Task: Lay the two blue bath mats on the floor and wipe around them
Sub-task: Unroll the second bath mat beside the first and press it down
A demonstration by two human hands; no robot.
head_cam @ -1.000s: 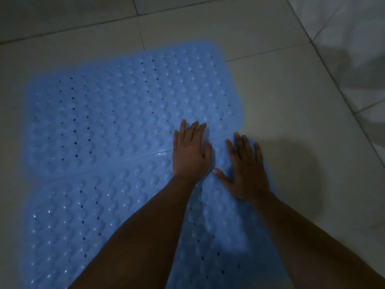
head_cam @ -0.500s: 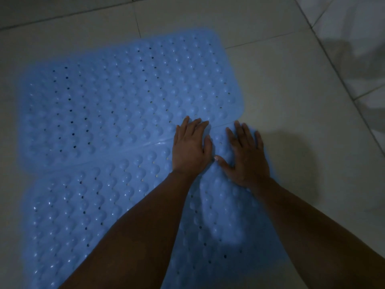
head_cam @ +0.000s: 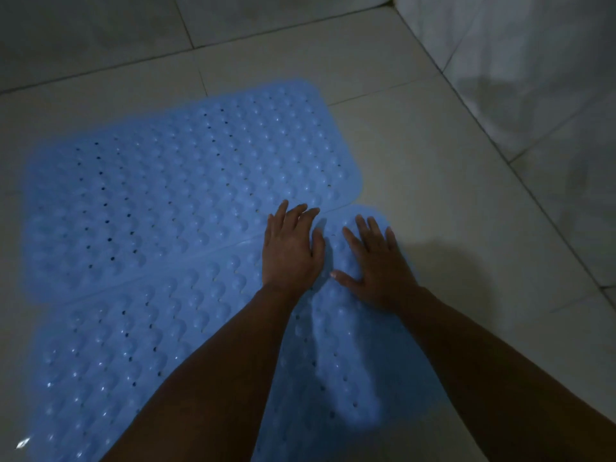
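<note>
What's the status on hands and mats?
Left hand and right hand flat, open, on near mat. Far mat laid alongside, edges meeting. No cloth visible; floor around unobstructed.

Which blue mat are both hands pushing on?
The nearer mat, closest to the person. The left hand and right hand lie flat by its far edge; only left fingertips reach the farther mat.
</note>
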